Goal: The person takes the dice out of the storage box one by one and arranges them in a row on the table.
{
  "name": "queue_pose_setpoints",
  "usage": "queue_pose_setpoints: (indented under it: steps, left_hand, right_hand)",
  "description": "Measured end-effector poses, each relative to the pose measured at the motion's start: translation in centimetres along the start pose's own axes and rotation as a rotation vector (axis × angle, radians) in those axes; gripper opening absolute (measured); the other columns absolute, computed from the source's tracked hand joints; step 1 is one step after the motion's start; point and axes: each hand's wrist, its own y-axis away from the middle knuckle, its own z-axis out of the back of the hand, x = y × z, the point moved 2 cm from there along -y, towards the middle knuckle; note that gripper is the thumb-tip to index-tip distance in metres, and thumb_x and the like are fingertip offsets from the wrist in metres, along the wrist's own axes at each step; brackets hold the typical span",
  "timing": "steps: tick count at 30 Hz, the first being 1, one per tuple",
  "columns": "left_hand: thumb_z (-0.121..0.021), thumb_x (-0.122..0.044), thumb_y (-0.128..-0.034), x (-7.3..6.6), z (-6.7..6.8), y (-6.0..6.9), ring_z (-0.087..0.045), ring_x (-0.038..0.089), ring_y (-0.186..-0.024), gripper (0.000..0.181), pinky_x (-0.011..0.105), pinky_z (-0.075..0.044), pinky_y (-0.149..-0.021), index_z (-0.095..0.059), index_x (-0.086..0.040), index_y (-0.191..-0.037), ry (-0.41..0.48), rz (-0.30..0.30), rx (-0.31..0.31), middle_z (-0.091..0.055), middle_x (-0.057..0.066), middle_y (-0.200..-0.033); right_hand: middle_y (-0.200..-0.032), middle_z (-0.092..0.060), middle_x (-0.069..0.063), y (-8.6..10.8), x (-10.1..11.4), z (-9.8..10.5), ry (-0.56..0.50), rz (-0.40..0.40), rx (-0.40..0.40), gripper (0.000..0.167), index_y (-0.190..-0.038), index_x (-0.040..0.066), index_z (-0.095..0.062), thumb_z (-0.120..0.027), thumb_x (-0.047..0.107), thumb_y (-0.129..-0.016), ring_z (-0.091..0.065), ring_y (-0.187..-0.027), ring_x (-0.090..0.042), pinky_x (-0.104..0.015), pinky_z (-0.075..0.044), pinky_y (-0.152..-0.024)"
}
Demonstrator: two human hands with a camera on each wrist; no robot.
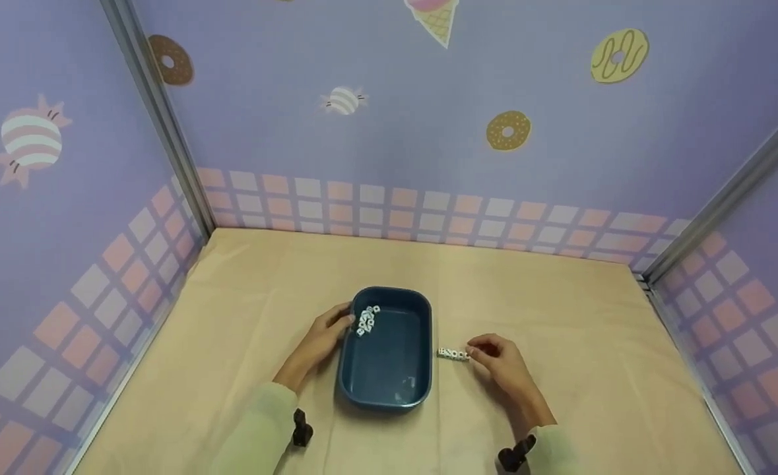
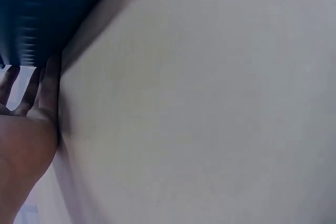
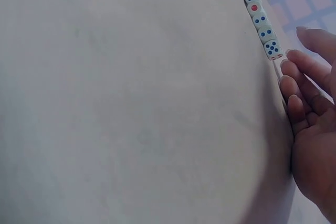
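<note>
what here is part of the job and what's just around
Likely part of the job: blue bin, loose dice inside it, row of dice beside it, left hand, right hand

Just around: tan cloth, patterned walls, metal posts, black wrist mounts

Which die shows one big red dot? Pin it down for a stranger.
Find the blue bin, then the row of five dice off its right side in the head view. In the right wrist view, your die is second counting from the bin: it shows one red dot where its neighbours show blue.
</note>
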Motion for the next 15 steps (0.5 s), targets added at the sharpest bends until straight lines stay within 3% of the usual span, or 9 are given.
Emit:
queue_pose_setpoints:
  steps: [7, 15]
  left_hand:
    - [-0.059, -0.025, -0.1098, -0.1, -0.1, 0.0, -0.038, 0.036, -0.154, 0.05, 0.056, -0.033, -0.124, -0.051, -0.011, -0.157, 0.018, 0.008, 0.018, -0.046, 0.015, -0.163]
    - [-0.056, -0.022, -0.111, 0.0, -0.5, -0.2, -0.041, 0.036, -0.152, 0.049, 0.053, -0.037, -0.122, -0.05, -0.008, -0.157, 0.01, -0.006, 0.01, -0.048, 0.016, -0.162]
  right_hand:
    - [-0.105, -0.071, -0.012, 0.2, 0.2, -0.1, 0.007, 0.002, -0.043, 0.017, -0.112, 0.003, -0.076, -0.077, 0.012, -0.098, -0.061, -0.093, -0.023, -0.024, -0.049, -0.077]
    - [-0.102, -0.071, -0.017, 0.8, 1.9, -0.6, 0.002, -0.002, -0.075, 0.015, -0.111, -0.005, -0.074, -0.074, 0.005, -0.099, -0.059, -0.09, -0.027, -0.024, -0.047, -0.075]
